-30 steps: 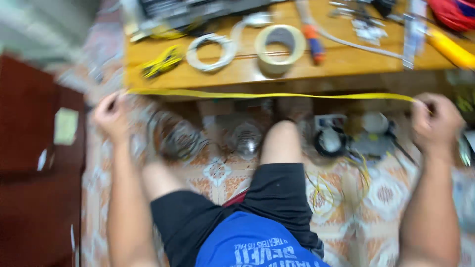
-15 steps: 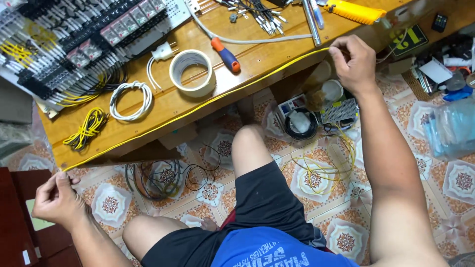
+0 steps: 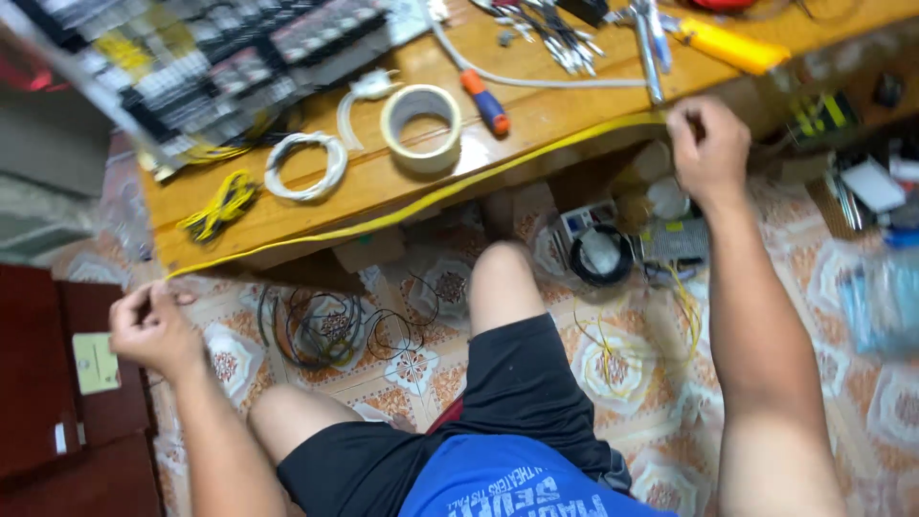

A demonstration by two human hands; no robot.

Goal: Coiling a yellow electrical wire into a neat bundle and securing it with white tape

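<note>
My left hand (image 3: 148, 330) pinched one end of yellow wire (image 3: 421, 199), my right hand (image 3: 708, 148) pinched other end at 1 o'clock. Wire lay stretched along front edge of wooden table (image 3: 536, 115). Best to hold it tight, level, no sag, no twist. Fingertips covered both wire ends; image blurred; panel at 11 o'clock cut off.

pale green rectangular label (image 3: 96, 363) on dark red cabinet at left, small white label (image 3: 60, 438) below it

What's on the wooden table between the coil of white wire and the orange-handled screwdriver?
In the head view, a cream roll of tape lies flat between the coil of white wire and the orange-handled screwdriver.
</note>
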